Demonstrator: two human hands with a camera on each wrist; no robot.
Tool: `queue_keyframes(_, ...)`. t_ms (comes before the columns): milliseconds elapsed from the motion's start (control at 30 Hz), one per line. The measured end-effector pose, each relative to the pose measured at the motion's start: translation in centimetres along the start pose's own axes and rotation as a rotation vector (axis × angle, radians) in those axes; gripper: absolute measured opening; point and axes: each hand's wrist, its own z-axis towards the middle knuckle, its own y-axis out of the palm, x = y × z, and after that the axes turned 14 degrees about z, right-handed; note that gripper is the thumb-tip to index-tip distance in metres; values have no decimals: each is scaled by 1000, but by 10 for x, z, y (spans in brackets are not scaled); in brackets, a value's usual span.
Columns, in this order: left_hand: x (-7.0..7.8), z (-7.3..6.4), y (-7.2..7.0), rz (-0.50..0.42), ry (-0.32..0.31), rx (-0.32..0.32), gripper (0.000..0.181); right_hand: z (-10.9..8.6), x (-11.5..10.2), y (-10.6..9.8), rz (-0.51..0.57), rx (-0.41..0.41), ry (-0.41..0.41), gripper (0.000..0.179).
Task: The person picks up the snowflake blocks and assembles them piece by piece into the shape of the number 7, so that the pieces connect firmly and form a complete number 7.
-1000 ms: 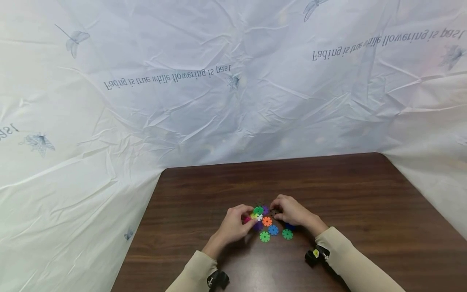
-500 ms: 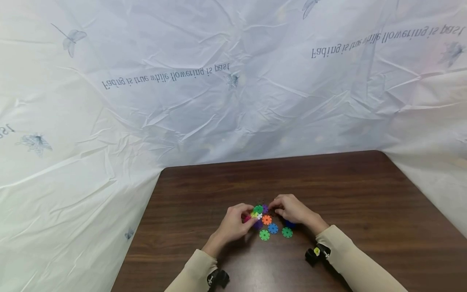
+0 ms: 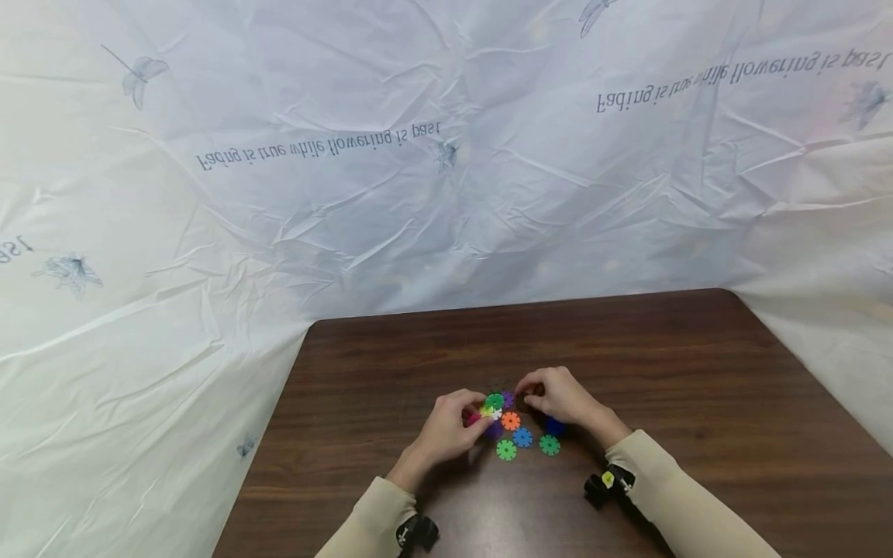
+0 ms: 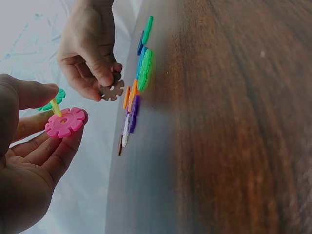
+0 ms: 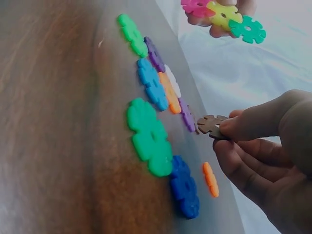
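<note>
Low in the head view's centre, your left hand (image 3: pixel 446 426) pinches three joined discs (image 5: pixel 219 19); just right, your right hand (image 3: pixel 563 399) pinches a brown disc (image 5: pixel 208 126). Loose coloured discs (image 5: pixel 148 139) lie between and below them on the worktop (image 3: pixel 628 333).

passing room over far tabletop (image 3: pixel 405 349), flat discs (image 3: pixel 511 421) crowding between hands (image 3: pixel 449 425) (image 3: pixel 563 399)
</note>
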Motion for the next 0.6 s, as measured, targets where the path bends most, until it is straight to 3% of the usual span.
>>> queue_keyframes(300, 0, 0, 1, 12, 0, 10, 29, 1, -2, -4, 57, 46, 34, 15)
queue_keyframes(600, -2, 2, 4, 20, -6, 18, 29, 3, -12, -7, 77, 112, -7, 15)
